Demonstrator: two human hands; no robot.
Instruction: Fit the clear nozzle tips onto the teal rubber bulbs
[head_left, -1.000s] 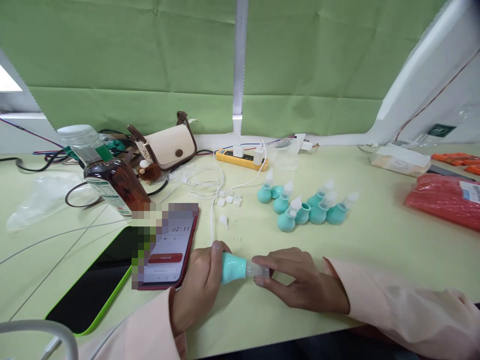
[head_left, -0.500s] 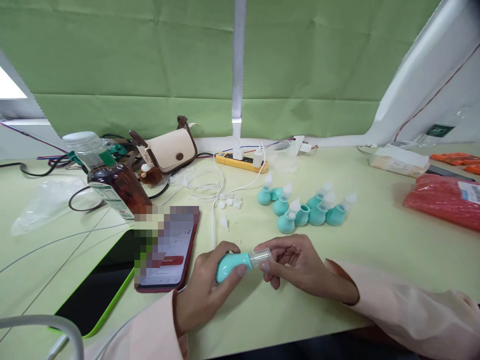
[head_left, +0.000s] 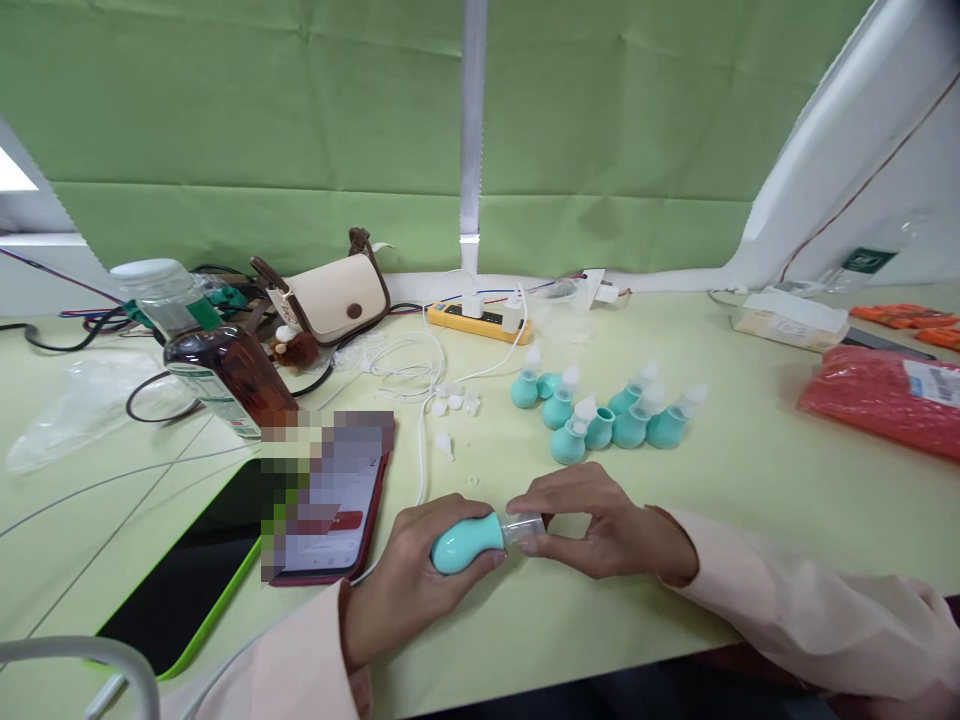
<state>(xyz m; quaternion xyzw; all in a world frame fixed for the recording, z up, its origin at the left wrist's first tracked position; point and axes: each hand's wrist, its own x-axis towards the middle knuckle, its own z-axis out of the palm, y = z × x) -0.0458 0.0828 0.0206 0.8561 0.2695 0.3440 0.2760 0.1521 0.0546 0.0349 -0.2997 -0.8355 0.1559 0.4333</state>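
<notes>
A teal rubber bulb (head_left: 463, 545) lies sideways in my left hand (head_left: 420, 570), whose fingers wrap round it. A clear plastic tube (head_left: 523, 530) sticks out of the bulb's neck, pointing right. My right hand (head_left: 592, 525) pinches that tube between thumb and index finger. Beyond my hands stands a group of several teal bulbs (head_left: 568, 443), most with clear pointed tips. One loose clear tip (head_left: 445, 446) lies on the table left of the group, and small white caps (head_left: 455, 400) sit just behind it.
On the left are a green-edged phone (head_left: 191, 560), a red-cased phone (head_left: 341, 510) and a brown bottle (head_left: 232, 375). Farther back are a cream bag (head_left: 337, 297) and a yellow power strip (head_left: 480, 322) with white cables. A red package (head_left: 877, 400) lies at the right.
My right hand's fingers have closed more firmly round the clear tube, with the other fingers less curled. My left thumb has shifted along the bulb toward its neck. The view has moved slightly.
</notes>
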